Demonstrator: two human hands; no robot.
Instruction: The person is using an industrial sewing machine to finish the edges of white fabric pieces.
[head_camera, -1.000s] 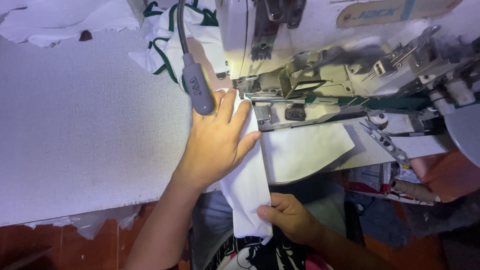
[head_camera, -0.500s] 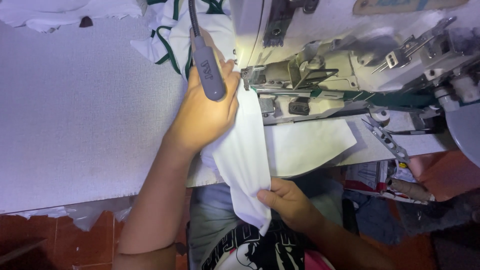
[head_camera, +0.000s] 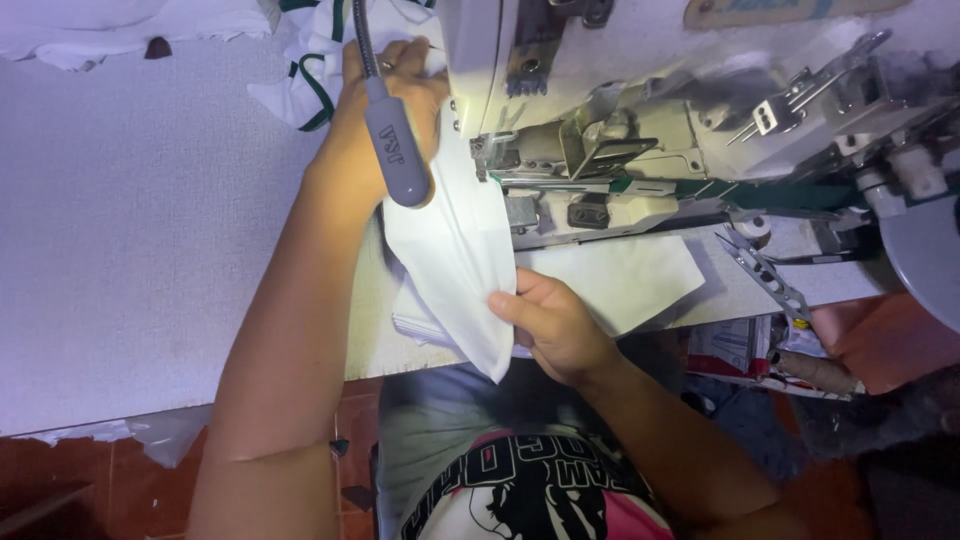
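Holding a white fabric piece (head_camera: 455, 265) between both hands, I have it laid across the bench's near edge, just left of the sewing machine (head_camera: 640, 110). My left hand (head_camera: 385, 110) is closed over the cloth's far end, up beside the machine's head, partly hidden behind the grey gooseneck lamp (head_camera: 397, 150), so I cannot tell how tightly the fingers are curled. My right hand (head_camera: 550, 325) pinches the near end, thumb on top and fingers underneath, right at the front edge of the bench.

The piece runs long and narrow, its long axis going from the far end by the machine head down toward me, leaning slightly rightward, with the near corner hanging off the bench over my lap. As I judge it, the cloth lies just left of the presser foot (head_camera: 600, 155), but I see no part of it under the needle, so the stitching on this piece looks not yet begun. More white fabric with green trim (head_camera: 305, 75) lies toward the bench's far edge, and a flat white panel (head_camera: 620, 275) sits beneath the machine's arm.
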